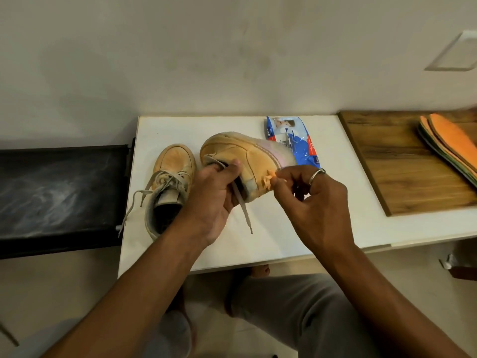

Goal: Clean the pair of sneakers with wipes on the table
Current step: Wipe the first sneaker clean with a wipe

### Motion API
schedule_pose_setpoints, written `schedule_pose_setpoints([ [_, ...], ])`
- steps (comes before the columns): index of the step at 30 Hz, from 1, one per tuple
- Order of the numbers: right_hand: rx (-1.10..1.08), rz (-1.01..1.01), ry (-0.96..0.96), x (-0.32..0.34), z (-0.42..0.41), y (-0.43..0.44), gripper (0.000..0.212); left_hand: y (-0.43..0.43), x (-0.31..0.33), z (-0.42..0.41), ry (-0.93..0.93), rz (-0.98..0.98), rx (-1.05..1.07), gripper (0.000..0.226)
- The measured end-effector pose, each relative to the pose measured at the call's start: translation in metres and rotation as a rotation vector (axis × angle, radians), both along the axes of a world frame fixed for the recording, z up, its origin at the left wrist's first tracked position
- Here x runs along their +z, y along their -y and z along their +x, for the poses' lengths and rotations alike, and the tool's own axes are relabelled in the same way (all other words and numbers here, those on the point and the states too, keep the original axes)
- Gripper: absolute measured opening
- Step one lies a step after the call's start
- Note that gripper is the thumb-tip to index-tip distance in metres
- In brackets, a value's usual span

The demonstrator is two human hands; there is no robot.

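Two tan sneakers with grey laces are on the white table [335, 202]. One sneaker [169, 182] stands on the table at the left, toe pointing away. My left hand [216, 197] grips the other sneaker [245, 156] by its opening, tilted on its side and lifted off the table, a lace hanging down. My right hand [309, 195], a ring on one finger, pinches a small crumpled, orange-stained wipe [269, 180] against the sneaker's side near the heel. A blue and white pack of wipes [296, 140] lies behind the held sneaker.
A wooden board [402, 164] lies on the table's right part, with a stack of orange insoles [449, 143] on it. A dark bench [59, 192] adjoins the table on the left. A pale wall rises behind. My grey-trousered knees are below the table's front edge.
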State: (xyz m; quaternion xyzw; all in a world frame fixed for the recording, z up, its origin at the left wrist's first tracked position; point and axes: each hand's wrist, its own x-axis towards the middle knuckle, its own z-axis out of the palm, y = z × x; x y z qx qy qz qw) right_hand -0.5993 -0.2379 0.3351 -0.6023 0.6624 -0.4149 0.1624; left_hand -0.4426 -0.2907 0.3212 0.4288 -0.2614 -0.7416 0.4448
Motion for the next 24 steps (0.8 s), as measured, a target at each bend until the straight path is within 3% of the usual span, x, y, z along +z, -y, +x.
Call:
schedule_pose_setpoints([
  [3, -0.036, -0.117, -0.049, 0.006, 0.005, 0.003, 0.009, -0.003, 0.006, 0.000, -0.331, 0.091, 0.054, 0.044],
  [5, -0.054, -0.152, -0.077, 0.007, 0.007, 0.007, 0.012, -0.007, 0.007, -0.001, -0.415, 0.104, 0.023, 0.043],
  [13, 0.059, -0.166, -0.197, 0.004, 0.012, 0.005, 0.017, -0.008, -0.005, -0.001, -0.468, -0.008, -0.096, 0.018],
  [19, -0.024, -0.193, -0.183, 0.012, 0.004, 0.016, 0.016, -0.010, -0.007, -0.003, -0.425, -0.010, -0.085, 0.027],
  [24, 0.122, -0.184, -0.239, 0.006, 0.007, 0.011, 0.013, -0.011, -0.007, -0.004, -0.414, -0.012, -0.091, 0.026],
])
